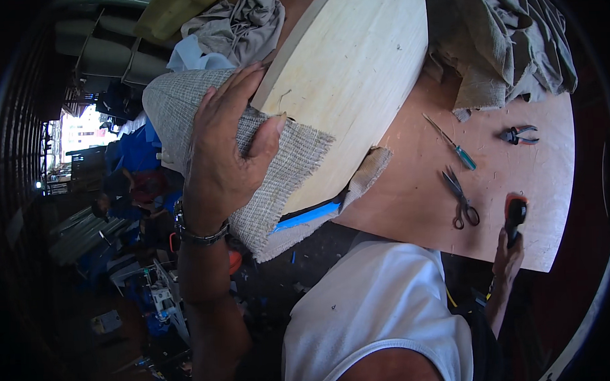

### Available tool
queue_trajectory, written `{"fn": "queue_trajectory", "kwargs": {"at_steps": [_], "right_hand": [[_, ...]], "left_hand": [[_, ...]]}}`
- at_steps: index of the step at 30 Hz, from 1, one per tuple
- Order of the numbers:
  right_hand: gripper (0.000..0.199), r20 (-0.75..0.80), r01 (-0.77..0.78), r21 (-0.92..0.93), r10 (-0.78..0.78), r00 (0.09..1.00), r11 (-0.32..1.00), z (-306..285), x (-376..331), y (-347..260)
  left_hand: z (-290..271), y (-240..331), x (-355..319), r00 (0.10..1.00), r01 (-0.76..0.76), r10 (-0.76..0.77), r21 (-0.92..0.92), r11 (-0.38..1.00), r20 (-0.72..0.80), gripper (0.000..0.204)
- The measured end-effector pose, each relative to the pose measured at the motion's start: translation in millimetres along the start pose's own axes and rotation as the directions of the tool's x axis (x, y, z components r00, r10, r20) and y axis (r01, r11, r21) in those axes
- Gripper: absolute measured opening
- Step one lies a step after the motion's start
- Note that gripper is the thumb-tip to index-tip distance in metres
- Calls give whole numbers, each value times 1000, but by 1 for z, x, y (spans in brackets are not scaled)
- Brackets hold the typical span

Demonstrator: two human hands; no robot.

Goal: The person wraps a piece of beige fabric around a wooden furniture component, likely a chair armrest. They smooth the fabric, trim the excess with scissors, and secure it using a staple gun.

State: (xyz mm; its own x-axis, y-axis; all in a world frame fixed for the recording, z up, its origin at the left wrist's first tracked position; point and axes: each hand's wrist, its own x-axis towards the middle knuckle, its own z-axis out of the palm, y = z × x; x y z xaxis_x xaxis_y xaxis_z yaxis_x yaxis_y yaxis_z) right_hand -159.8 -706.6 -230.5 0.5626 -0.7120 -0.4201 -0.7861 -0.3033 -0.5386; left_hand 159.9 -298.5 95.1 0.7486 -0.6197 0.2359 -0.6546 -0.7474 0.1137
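My left hand grips the woven grey-beige upholstery fabric, its fingers over the padded side and its thumb pressing the fabric down onto a pale wooden panel. The frayed edge of the fabric lies folded over the panel's near left corner. Beneath that corner shows a blue strip. At the right edge of the table my right hand is closed round the handle of a black and orange staple gun, away from the panel. Its fingertips are partly hidden.
On the brown tabletop lie scissors, a green-handled screwdriver and pliers. Crumpled beige fabric is heaped at the far right, with grey cloth at the far left. Another person is in the dim left background.
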Motion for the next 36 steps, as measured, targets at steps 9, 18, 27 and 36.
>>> {"fn": "queue_trajectory", "kwargs": {"at_steps": [9,18,27,36], "right_hand": [[60,195,680,571,-880,432,460,15,-37,-207],[83,211,524,800,-955,210,292,66,-60,-276],[78,316,236,905,-931,181,353,80,-44,-279],[52,396,245,841,-858,327,482,67,-28,-273]], "left_hand": [[-1,6,-13,997,76,-76,19,997,-30,56],[3,8,-14,995,35,-27,79,996,-92,53],[4,12,-4,995,11,1,114,993,-101,51],[4,14,-5,976,45,-44,-2,999,-212,39]]}}
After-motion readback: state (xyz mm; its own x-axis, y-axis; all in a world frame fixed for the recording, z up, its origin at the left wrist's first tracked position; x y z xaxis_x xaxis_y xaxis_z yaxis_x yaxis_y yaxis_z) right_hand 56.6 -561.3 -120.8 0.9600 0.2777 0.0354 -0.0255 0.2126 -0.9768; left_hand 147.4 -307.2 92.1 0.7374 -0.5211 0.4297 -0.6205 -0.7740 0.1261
